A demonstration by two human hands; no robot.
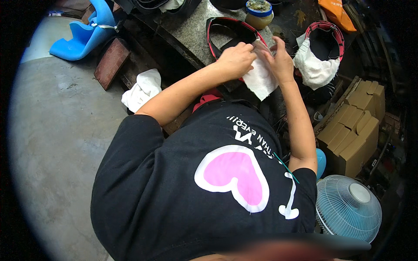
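A white cloth (260,80) hangs over the near right rim of a black, red-edged curved piece (210,37), whose kind I cannot make out. My left hand (237,61) is closed at the rim, its bent fingers pinching the cloth's upper edge. On the other side my right hand (282,63) grips the cloth between thumb and fingers, with the fingertips pointing up. The exact contact under the fingers is partly hidden. To the right lies a similar red-edged piece (342,41), its near side covered by another white cloth (318,71).
A blue-lidded jar (259,15) stands behind the piece on the stone-like worktop (191,28). An orange bag (337,15) lies at far right. Cardboard boxes (348,135) and a fan (348,209) are on my right. A bundled white cloth (146,89) and blue foam (82,39) are left.
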